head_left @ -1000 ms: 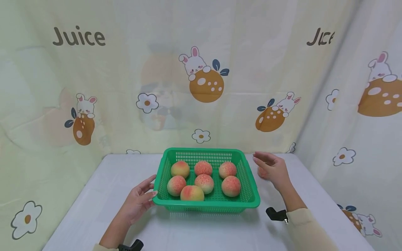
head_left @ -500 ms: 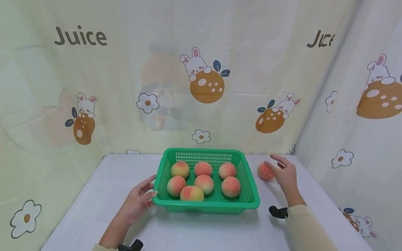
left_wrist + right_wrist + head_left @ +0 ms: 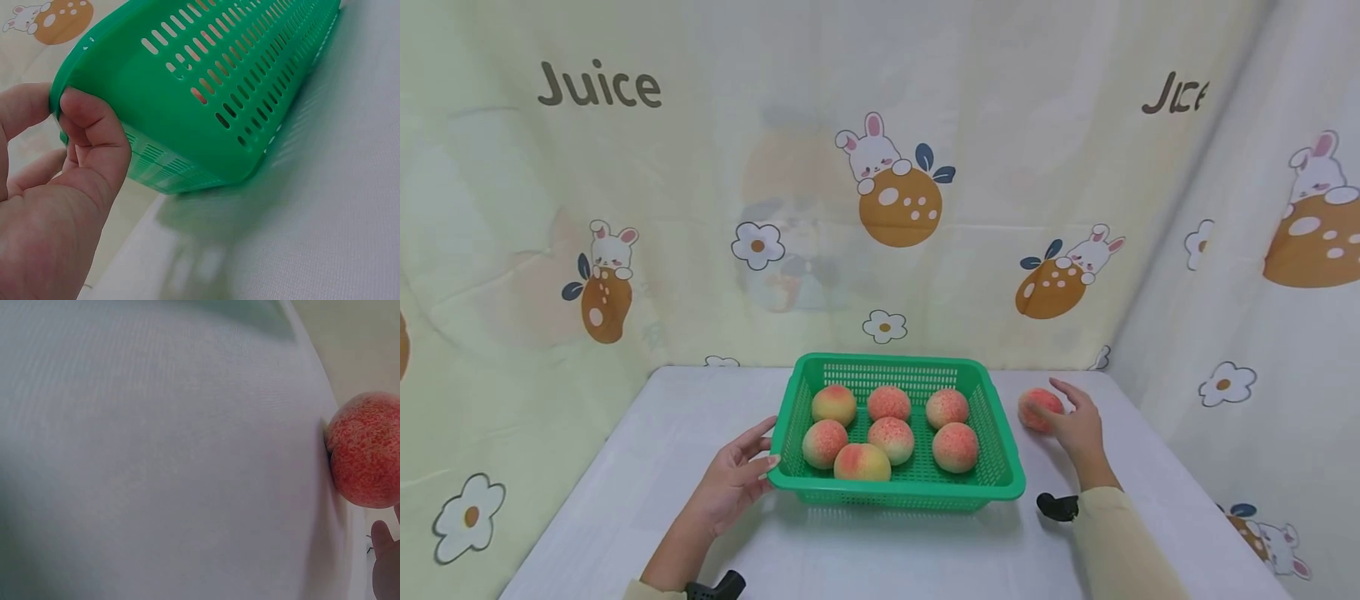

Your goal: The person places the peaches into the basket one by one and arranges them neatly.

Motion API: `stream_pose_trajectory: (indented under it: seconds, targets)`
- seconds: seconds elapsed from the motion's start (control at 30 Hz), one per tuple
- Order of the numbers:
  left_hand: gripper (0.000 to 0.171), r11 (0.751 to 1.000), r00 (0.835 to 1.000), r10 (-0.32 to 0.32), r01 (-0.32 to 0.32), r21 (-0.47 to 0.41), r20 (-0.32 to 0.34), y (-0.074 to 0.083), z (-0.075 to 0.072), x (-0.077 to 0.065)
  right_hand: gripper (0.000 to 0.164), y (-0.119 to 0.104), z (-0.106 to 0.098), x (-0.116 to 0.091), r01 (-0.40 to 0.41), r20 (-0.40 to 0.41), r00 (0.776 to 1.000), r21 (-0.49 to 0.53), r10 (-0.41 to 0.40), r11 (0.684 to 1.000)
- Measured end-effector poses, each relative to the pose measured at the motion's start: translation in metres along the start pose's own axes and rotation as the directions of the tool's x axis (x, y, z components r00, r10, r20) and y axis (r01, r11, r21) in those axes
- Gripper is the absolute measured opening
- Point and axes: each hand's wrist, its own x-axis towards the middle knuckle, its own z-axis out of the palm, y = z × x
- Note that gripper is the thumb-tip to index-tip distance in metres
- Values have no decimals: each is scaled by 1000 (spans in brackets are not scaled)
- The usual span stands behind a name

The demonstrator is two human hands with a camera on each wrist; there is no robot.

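Observation:
A green plastic basket (image 3: 910, 492) with slotted walls stands on the white-covered table, several peaches (image 3: 955, 447) lying inside. My left hand (image 3: 733, 483) holds its left side; in the left wrist view the thumb (image 3: 90, 115) and fingers pinch the rim (image 3: 65, 78) between them. One more peach (image 3: 1037, 410) rests on the table beyond the basket's right side. Around that peach my right hand (image 3: 1081, 429) spreads its thumb and fingers, nothing gripped. The right wrist view catches a fingertip (image 3: 381, 534) just short of the red peach (image 3: 369, 450); most of the hand is out of frame.
A pale curtain (image 3: 700, 167) printed with rabbits and fruit hangs behind the table and along the right. White cloth (image 3: 880, 558) covers the tabletop in front of the basket. Black wrist-camera mounts (image 3: 1057, 507) sit on both forearms.
My right hand first drew right, off the lone peach, then came back left with thumb and fingers around it. The left hand keeps its hold on the basket; the view shifted slightly.

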Motion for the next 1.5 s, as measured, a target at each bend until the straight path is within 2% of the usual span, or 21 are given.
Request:
stream_pose_trajectory:
  seconds: [0.43,0.57,0.93,1.2,1.5]
  targets:
    - [72,1000,1000,10,-10,-14,15,-1,0,1,94,12,3,10,-62,79,995,-9,63,998]
    - [71,1000,1000,9,-9,-14,13,-1,-1,1,96,15,5,10,-57,99,993,-5,57,998]
    - [72,1000,1000,-4,5,-22,7,1,0,1,92,13,6,4,-31,82,996,13,30,999]
    - [72,1000,1000,-1,2,-18,8,2,0,0,89,13,6,-1,-67,79,995,32,64,997]
    - [71,1000,1000,-6,6,-13,2,3,1,-1,88,14,7,-4,-40,70,997,4,40,999]
